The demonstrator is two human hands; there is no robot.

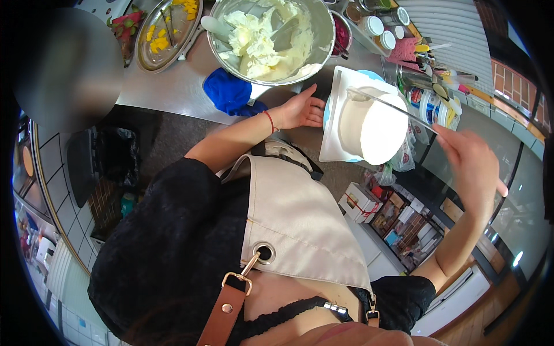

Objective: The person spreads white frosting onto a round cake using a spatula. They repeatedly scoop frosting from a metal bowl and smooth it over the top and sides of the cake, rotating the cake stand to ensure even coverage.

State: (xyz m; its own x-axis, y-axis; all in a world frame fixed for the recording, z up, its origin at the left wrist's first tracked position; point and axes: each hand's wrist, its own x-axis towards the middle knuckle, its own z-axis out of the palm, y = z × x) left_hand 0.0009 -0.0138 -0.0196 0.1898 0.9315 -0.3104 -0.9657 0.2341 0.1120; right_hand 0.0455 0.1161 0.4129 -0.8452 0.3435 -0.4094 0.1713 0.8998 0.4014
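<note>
A round, white-frosted cake (385, 135) stands on a square white board (330, 147), with the edge of a light-blue turntable (327, 109) showing beneath it. My right hand (470, 164), on the right, is closed round the handle of a long metal icing spatula (398, 108). Its thin blade reaches over the cake, and a smear of cream clings near the tip. Beside the board's left edge, my left hand (303, 109) has its fingers stretched out and holds nothing. Whether those fingertips touch the turntable I cannot tell.
Behind the cake is a large metal bowl (320, 43) of whipped cream with pale spatulas in it. A blue cloth (227, 92) lies at the counter's front edge. A tray (151, 62) with yellow fruit pieces is far left. Jars (372, 26) and tools line the right.
</note>
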